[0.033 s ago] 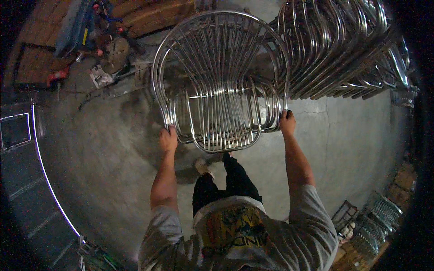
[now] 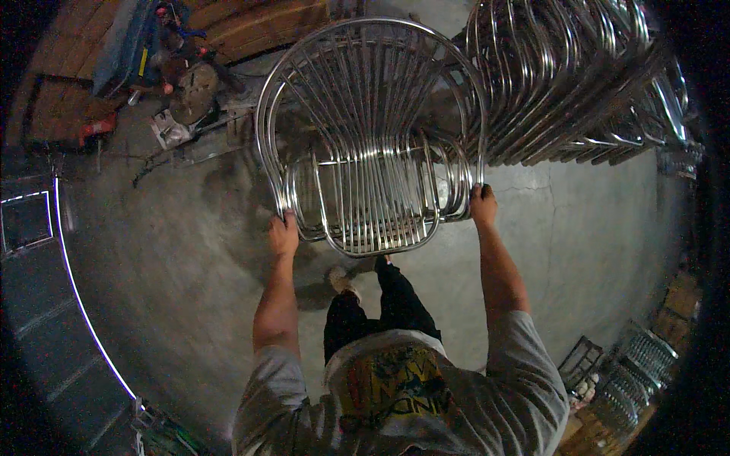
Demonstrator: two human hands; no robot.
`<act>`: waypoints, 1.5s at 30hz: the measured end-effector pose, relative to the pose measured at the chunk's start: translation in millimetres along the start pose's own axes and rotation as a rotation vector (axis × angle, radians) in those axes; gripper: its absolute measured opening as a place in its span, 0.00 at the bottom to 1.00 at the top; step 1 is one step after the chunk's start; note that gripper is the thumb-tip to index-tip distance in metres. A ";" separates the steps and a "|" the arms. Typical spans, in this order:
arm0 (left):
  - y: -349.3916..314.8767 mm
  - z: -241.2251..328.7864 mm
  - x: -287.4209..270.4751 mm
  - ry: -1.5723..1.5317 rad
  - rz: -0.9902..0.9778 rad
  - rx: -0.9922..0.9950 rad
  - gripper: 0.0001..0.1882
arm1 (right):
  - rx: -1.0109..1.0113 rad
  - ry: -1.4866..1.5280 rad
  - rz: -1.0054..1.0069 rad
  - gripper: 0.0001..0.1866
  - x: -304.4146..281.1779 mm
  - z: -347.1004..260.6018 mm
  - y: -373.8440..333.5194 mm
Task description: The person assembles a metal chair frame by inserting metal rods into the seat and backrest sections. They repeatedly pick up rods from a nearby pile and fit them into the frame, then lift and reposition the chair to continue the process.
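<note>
A shiny metal tube chair (image 2: pixel 378 201) stands before me, with a rounded fan-shaped back and a slatted seat facing me. My left hand (image 2: pixel 284 234) is closed around the left side of its curved frame, at the armrest. On the opposite side my right hand (image 2: pixel 484 205) grips the matching tube, slightly farther from me. Doubled tubes at both sides suggest more than one frame nested together, but I cannot tell how many. The chair's legs are mostly hidden below the seat.
Many similar metal frames (image 2: pixel 563 83) are stacked close by at the upper right. A power tool with a round disc (image 2: pixel 196 93) sits at the upper left, near wooden boards (image 2: pixel 258 30). More metal frames (image 2: pixel 627 387) stand at the lower right. Underfoot is concrete floor (image 2: pixel 167 273).
</note>
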State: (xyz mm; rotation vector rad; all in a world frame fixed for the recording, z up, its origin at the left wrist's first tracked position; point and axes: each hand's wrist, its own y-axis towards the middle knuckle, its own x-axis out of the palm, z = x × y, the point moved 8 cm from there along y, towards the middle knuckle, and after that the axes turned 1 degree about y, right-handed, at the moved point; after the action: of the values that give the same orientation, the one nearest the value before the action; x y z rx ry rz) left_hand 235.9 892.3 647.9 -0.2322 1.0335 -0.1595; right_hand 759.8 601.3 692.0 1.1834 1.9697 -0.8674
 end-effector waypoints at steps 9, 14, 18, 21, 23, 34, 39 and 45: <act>8.8 -2.8 11.1 0.048 -0.120 -0.063 0.39 | -0.154 0.242 -0.025 0.35 18.7 12.3 -6.8; 26.6 -15.6 28.8 0.012 -0.124 0.034 0.38 | -0.008 -0.071 0.025 0.43 20.5 79.1 -56.1; 54.9 -40.1 53.9 -0.039 -0.281 0.091 0.40 | 0.334 0.113 -0.243 0.33 40.8 176.3 -199.5; 47.4 -58.9 48.3 -0.212 -0.247 0.146 0.40 | 0.603 0.537 -0.432 0.22 67.1 243.1 -361.0; 11.5 -74.1 43.3 -0.173 -0.292 0.169 0.36 | 0.602 -0.017 -0.631 0.19 76.4 278.3 -456.8; -255.0 -209.0 47.1 0.651 -1.251 0.274 0.27 | 0.649 0.661 -0.090 0.29 14.8 295.2 -680.5; -389.6 -148.8 144.6 0.818 -1.181 0.616 0.23 | 0.703 0.965 0.174 0.29 -30.5 378.7 -847.4; -748.7 -104.3 249.8 0.696 -1.304 1.467 0.23 | 1.171 0.720 0.211 0.34 -63.7 545.3 -1100.0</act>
State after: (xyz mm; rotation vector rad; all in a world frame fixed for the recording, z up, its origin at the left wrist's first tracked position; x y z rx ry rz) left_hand 255.4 98.6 587.9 0.5858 1.0283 -2.1942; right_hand -104.9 -272.0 659.3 2.5903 1.6996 -1.7424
